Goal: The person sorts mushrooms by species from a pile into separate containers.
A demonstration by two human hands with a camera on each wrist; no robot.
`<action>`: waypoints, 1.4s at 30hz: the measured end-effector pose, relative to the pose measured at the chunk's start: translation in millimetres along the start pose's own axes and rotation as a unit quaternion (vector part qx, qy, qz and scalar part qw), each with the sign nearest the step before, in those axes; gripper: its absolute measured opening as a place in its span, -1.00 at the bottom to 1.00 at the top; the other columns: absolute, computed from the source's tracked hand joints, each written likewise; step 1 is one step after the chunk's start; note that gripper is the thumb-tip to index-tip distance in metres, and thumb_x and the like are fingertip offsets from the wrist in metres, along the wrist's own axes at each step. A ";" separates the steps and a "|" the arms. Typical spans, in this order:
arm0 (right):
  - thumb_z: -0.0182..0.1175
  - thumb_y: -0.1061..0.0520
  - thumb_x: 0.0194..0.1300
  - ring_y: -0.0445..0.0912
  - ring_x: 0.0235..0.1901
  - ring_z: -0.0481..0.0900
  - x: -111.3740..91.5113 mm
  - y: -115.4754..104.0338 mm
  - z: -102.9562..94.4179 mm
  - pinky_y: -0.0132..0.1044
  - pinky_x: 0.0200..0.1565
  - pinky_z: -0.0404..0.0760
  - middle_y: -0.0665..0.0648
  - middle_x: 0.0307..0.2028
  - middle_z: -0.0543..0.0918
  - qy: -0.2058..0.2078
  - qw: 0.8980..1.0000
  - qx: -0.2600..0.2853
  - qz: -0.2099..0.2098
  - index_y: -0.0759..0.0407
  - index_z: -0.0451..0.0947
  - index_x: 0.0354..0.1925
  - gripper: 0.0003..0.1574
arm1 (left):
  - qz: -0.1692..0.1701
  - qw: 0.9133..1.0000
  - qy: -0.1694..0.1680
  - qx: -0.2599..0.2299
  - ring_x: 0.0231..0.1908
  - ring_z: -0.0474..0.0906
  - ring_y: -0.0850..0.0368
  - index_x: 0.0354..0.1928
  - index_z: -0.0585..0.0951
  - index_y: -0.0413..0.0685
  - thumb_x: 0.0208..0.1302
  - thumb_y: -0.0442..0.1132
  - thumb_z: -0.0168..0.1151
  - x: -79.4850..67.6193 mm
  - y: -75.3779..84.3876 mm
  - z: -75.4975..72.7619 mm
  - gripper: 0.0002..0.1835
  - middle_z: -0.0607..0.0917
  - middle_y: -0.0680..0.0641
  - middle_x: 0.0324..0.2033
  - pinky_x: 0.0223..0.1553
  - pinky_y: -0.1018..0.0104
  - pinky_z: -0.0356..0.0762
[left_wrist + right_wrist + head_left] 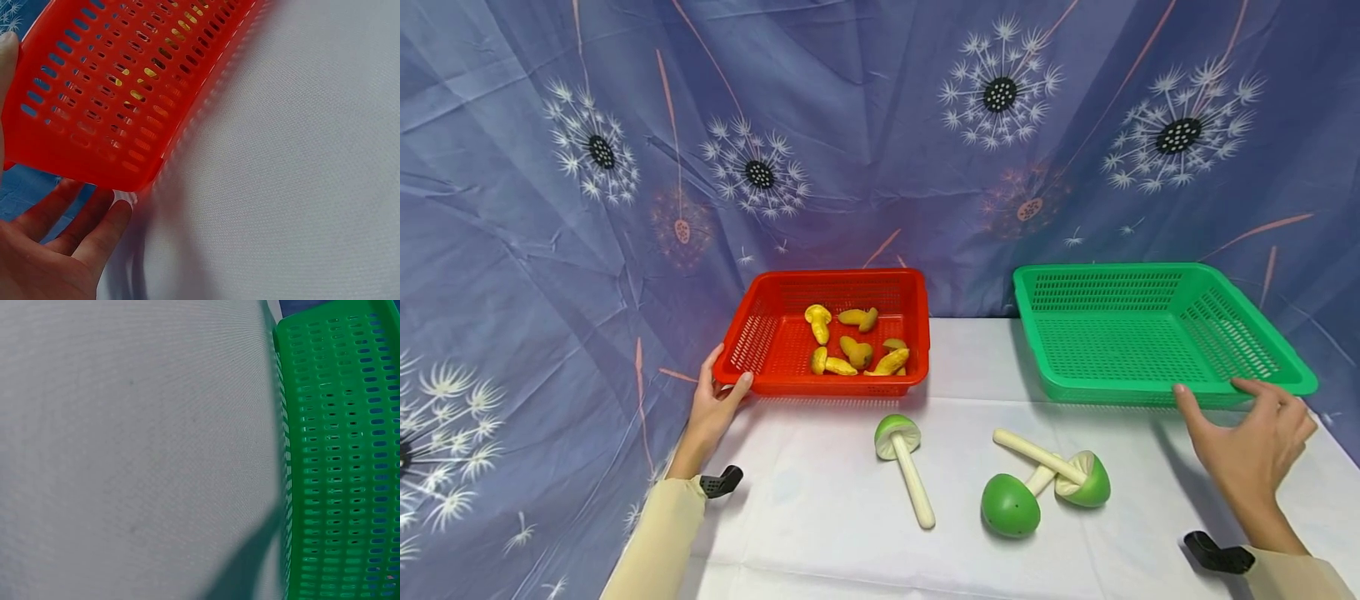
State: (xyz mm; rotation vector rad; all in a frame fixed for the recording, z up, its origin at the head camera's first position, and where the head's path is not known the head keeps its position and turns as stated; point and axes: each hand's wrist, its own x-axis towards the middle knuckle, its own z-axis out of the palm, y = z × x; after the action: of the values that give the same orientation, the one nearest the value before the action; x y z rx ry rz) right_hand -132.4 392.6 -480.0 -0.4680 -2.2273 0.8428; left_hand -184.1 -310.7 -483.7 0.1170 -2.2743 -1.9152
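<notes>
My left hand (715,417) is at the near left corner of a red plastic basket (835,385). Its thumb touches the front rim and the fingers lie along the side; in the left wrist view several fairly straight fingers (103,240) show beside the basket's corner. Several yellow mushrooms (853,352) lie inside. At the front rim of a green plastic basket (1112,392) is my right hand (1251,437), thumb and forefinger spread apart at the edge. The right wrist view shows the green basket's slotted wall (340,469) but no fingers.
Three green-capped mushrooms with pale stems lie on the white tablecloth (805,500): one (910,475) in front of the red basket, two others (1011,506) (1086,482) crossing stems farther right. A blue dandelion-print cloth (880,167) hangs behind the baskets.
</notes>
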 end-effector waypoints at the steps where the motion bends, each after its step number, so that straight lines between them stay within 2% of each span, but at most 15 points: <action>1: 0.40 -0.20 0.19 0.35 0.30 0.04 -0.1 0.7 -1.4 0.30 0.35 -0.02 0.47 0.30 0.25 0.002 1.000 -0.001 0.002 0.30 0.43 0.30 -0.10 | 0.001 1.000 -0.003 0.000 0.15 0.44 0.24 0.64 -0.01 0.31 0.47 -0.17 0.28 0.6 0.4 1.1 -0.11 0.30 -0.23 0.47 0.02 0.61 0.50; 6: 0.39 -0.26 0.19 0.33 0.35 -0.05 -0.9 2.6 -5.0 0.31 0.36 -0.13 0.36 0.43 0.17 -0.020 0.999 -0.013 0.026 0.26 0.36 0.43 0.03 | 0.000 1.000 -0.008 0.006 0.12 0.46 0.26 0.65 -0.02 0.28 0.48 -0.16 0.28 -2.8 4.6 2.2 -0.11 0.29 -0.26 0.46 0.00 0.59 0.53; 13: 0.30 -0.47 0.18 0.31 0.44 -0.36 1.0 1.2 -8.6 0.43 0.32 -0.29 0.14 0.58 -0.39 -0.078 0.991 -0.044 0.095 0.20 -0.20 0.65 0.47 | -0.005 1.000 -0.001 0.018 -0.01 0.55 0.24 0.66 -0.06 0.23 0.48 -0.20 0.26 -13.7 7.8 1.0 -0.09 0.33 -0.33 0.40 -0.05 0.46 0.63; 17: 0.23 -0.53 0.21 0.36 0.46 -0.44 1.8 0.0 -10.3 0.51 0.30 -0.30 0.29 0.54 -0.44 -0.125 0.982 -0.053 0.130 0.13 -0.45 0.65 0.54 | 0.014 0.999 0.014 0.047 -0.05 0.57 0.24 0.66 -0.06 0.22 0.46 -0.23 0.29 -25.2 5.6 1.0 -0.07 0.41 -0.32 0.34 -0.10 0.50 0.63; 21: 0.15 -0.46 0.34 0.55 0.45 -0.32 2.2 0.2 -11.2 0.61 0.27 -0.20 0.66 0.44 -0.20 -0.178 0.973 -0.024 0.145 -0.03 -0.72 0.59 0.48 | 0.047 0.994 0.067 0.069 -0.11 0.57 0.30 0.64 0.02 0.12 0.41 -0.27 0.33 -45.1 16.0 7.4 -0.09 0.47 -0.32 0.26 -0.20 0.58 0.61; 23: 0.13 -0.39 0.40 0.56 0.41 -0.07 1.9 1.5 -9.9 0.58 0.28 -0.08 0.73 0.39 -0.02 -0.195 0.970 0.008 0.143 -0.09 -0.83 0.54 0.45 | 0.075 0.989 0.109 0.067 -0.15 0.59 0.32 0.59 0.11 -0.02 0.38 -0.32 0.35 -57.2 25.4 15.5 -0.15 0.53 -0.35 0.16 -0.23 0.61 0.59; 26: 0.15 -0.34 0.41 0.16 0.09 0.51 1.8 3.3 -7.2 0.44 0.27 0.17 0.52 0.13 0.47 -0.197 0.967 0.046 0.154 -0.18 -0.87 0.51 0.46 | 0.130 0.977 0.161 0.050 -0.22 0.63 0.29 0.44 0.25 -0.31 0.32 -0.44 0.35 -72.9 35.1 33.0 -0.28 0.60 -0.41 -0.04 -0.28 0.58 0.61; 28: 0.18 -0.35 0.39 -0.18 -0.24 0.50 2.4 4.3 -5.6 0.34 0.24 0.26 0.12 -0.15 0.64 -0.193 0.965 0.057 0.169 -0.24 -0.87 0.51 0.47 | 0.161 0.971 0.173 0.048 -0.27 0.63 0.31 0.33 0.34 -0.40 0.30 -0.49 0.35 -79.4 33.5 46.8 -0.40 0.64 -0.37 -0.15 -0.32 0.58 0.60; 30: 0.20 -0.39 0.36 -0.35 -0.33 0.36 3.9 4.6 -5.5 0.30 0.22 0.28 -0.26 -0.36 0.54 -0.194 0.961 0.059 0.189 -0.33 -0.88 0.49 0.49 | 0.186 0.970 0.153 0.043 -0.30 0.63 0.30 0.22 0.44 -0.42 0.28 -0.53 0.35 -82.7 28.1 60.9 -0.50 0.67 -0.32 -0.24 -0.34 0.55 0.62; 32: 0.21 -0.42 0.33 -0.34 -0.33 0.37 5.5 5.0 -6.0 0.23 0.20 0.31 -0.41 -0.45 0.44 -0.195 0.957 0.063 0.204 -0.40 -0.88 0.47 0.50 | 0.201 0.973 0.104 0.050 -0.31 0.65 0.26 0.14 0.53 -0.37 0.27 -0.53 0.36 -83.9 22.7 75.2 -0.59 0.70 -0.26 -0.28 -0.33 0.50 0.64; 34: 0.22 -0.43 0.32 -0.31 -0.30 0.38 6.6 4.6 -6.2 0.06 0.08 0.44 -0.34 -0.37 0.47 -0.198 0.955 0.064 0.211 -0.44 -0.90 0.46 0.51 | 0.209 0.975 0.035 0.072 -0.30 0.69 0.18 0.10 0.59 -0.26 0.27 -0.47 0.40 -84.0 20.0 88.6 -0.64 0.72 -0.20 -0.28 -0.31 0.41 0.68; 37: 0.26 -0.38 0.32 -0.35 -0.27 0.38 7.2 3.4 -4.8 -0.32 -0.15 0.43 0.01 -0.04 0.52 -0.196 0.955 0.082 0.209 -0.47 -0.89 0.45 0.52 | 0.207 0.970 -0.067 0.113 -0.25 0.72 0.02 0.13 0.61 -0.11 0.30 -0.32 0.44 -83.2 23.1 106.6 -0.62 0.74 -0.20 -0.19 -0.27 0.23 0.72; 38: 0.27 -0.35 0.33 -0.37 -0.24 0.37 7.4 3.0 -3.8 -0.41 -0.22 0.37 0.16 0.14 0.47 -0.195 0.955 0.090 0.206 -0.46 -0.88 0.46 0.52 | 0.201 0.967 -0.095 0.127 -0.23 0.72 -0.01 0.15 0.61 -0.06 0.30 -0.27 0.46 -82.7 24.4 111.6 -0.60 0.74 -0.20 -0.14 -0.25 0.19 0.73; 40: 0.29 -0.28 0.35 -0.40 -0.20 0.33 7.4 2.2 -1.2 -0.52 -0.27 0.34 0.29 0.47 0.15 -0.191 0.954 0.112 0.202 -0.45 -0.86 0.48 0.51 | 0.189 0.960 -0.142 0.149 -0.21 0.72 -0.03 0.20 0.60 0.00 0.29 -0.21 0.48 -80.7 26.3 119.9 -0.55 0.72 -0.22 -0.04 -0.25 0.14 0.72; 42: 0.29 -0.25 0.35 -0.41 -0.18 0.32 7.0 1.0 2.6 -0.57 -0.29 0.35 0.27 0.56 -0.04 -0.188 0.954 0.123 0.200 -0.44 -0.83 0.49 0.51 | 0.175 0.954 -0.183 0.160 -0.20 0.70 -0.03 0.27 0.57 0.01 0.27 -0.20 0.50 -78.3 27.2 125.9 -0.47 0.70 -0.23 0.05 -0.26 0.15 0.70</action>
State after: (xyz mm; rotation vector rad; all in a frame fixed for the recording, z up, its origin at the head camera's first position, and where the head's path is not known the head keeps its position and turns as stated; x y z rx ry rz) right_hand -139.0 395.9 -478.7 -0.6973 -2.3533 1.5119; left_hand -128.0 -170.7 -483.5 -0.6110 -2.6006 -1.4746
